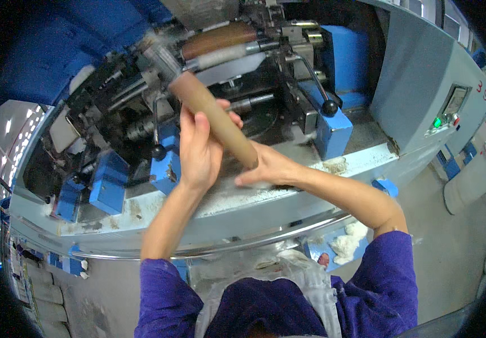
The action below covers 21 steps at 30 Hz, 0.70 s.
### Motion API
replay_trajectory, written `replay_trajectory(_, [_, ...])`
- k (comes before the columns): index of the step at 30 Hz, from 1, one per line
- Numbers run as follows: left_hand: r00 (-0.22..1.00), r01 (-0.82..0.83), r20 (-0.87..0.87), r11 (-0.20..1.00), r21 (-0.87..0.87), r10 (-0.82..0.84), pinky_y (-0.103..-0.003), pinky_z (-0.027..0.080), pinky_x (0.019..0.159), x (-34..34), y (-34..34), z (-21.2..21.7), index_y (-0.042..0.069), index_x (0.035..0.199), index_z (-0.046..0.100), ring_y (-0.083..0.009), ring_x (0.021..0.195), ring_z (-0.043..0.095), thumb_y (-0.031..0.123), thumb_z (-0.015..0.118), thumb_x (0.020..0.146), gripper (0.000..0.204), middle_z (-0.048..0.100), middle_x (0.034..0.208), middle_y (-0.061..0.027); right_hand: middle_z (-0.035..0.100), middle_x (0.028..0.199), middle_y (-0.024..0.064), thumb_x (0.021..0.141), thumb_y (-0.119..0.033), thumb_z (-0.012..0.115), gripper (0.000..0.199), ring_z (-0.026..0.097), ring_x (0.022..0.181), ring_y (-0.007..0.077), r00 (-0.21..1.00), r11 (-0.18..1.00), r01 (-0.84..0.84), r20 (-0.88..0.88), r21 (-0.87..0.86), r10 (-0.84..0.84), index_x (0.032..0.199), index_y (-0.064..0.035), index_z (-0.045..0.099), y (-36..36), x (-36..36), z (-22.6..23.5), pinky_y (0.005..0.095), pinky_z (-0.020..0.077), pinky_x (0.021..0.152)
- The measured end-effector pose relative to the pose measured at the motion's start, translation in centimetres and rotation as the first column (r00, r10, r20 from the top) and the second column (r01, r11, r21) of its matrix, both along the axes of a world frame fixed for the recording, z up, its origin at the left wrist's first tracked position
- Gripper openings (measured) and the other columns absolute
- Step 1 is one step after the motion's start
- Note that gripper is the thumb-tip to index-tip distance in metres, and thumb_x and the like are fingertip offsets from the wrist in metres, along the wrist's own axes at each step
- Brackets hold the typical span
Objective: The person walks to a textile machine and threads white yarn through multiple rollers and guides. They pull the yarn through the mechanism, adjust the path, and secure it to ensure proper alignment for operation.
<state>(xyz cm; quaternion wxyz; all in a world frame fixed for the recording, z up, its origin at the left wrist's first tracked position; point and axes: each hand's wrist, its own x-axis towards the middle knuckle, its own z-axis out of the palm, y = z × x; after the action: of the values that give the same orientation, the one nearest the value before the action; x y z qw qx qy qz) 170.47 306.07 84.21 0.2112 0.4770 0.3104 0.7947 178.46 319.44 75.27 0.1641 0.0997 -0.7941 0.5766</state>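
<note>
A tan-brown cylinder (215,118), a roller or tube by its look, slants in front of me above the machine's front ledge. My left hand (200,149) is closed round its middle, with the thumb on the near side and fingertips showing past the far side. At the lower right end, my right hand (271,164) presses against the cylinder, palm and fingers about that end; one finger sticks out to the left. Beyond the upper left end is a blurred metal part (164,61); I cannot tell if it belongs to the cylinder.
Behind my hands, the machine holds a brown roller (220,40) above a white fibre roll (220,57). Black-knobbed levers (329,107) and blue blocks (333,132) flank the working area. A curved metal rail (243,243) runs along the front; white fibre (349,245) lies below it.
</note>
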Motion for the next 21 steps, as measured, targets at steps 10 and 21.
replay_trajectory(10, [0.688, -0.436, -0.606, 0.895, 0.094, 0.399, -0.029, 0.05, 0.082, -4.6, -4.4, 14.8, 0.005, 0.135, 0.039, -0.0176, 0.093, 0.059, 0.027, 0.049, 0.097, 0.045, 0.057, 0.119, -0.0146, 0.055, 0.105, 0.0105, 0.079, -0.035, 0.07, 0.057, 0.051, 0.101, 0.0256, 0.919, 0.743, 0.353, -0.358, 0.569, -0.163, 0.123, -0.0057, 0.049, -0.5, 1.9, 3.8, 0.039, 0.0376, 0.09])
replay_trajectory(21, [-0.601, -0.753, -0.798, 0.356, 0.553, -0.032, -0.044, 0.043, 0.094, -12.8, 4.1, 8.6, 0.024, 0.136, 0.044, -0.0292, 0.112, 0.052, 0.027, 0.058, 0.088, 0.05, 0.056, 0.118, -0.0089, 0.058, 0.101, 0.0049, 0.071, -0.02, 0.068, 0.039, 0.055, 0.095, 0.0239, 0.549, 0.504, 0.688, -0.829, 0.522, 0.109, 0.107, -0.0113, 0.059, 2.1, 2.0, 4.0, 0.0384, 0.0437, 0.084])
